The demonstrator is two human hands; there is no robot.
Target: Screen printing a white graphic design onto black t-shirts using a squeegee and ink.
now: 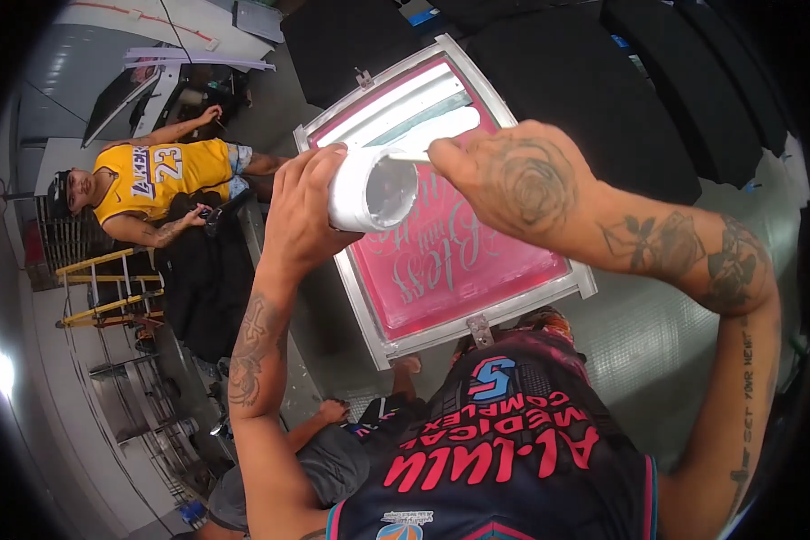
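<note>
My left hand (301,202) is closed around a white plastic tub (347,191), tipped so its open mouth faces right. White residue coats the inside of the tub. My right hand (517,171) grips a thin pale stick (410,157) whose far end reaches the tub's mouth. Below both hands lies a screen-printing frame (423,342) with pink mesh (486,265) and pale lettering in it. A thick smear of white ink (450,124) lies on the mesh toward its far end, beside a long pale bar (396,101). My hands and the tub hide part of the mesh.
Black-covered boards (603,99) stand beyond and right of the frame. At the left, a person in a yellow jersey (175,171) is near dark cloth (209,288) and a yellow ladder (108,288). Another person's grey sleeve (319,468) shows close by at lower left.
</note>
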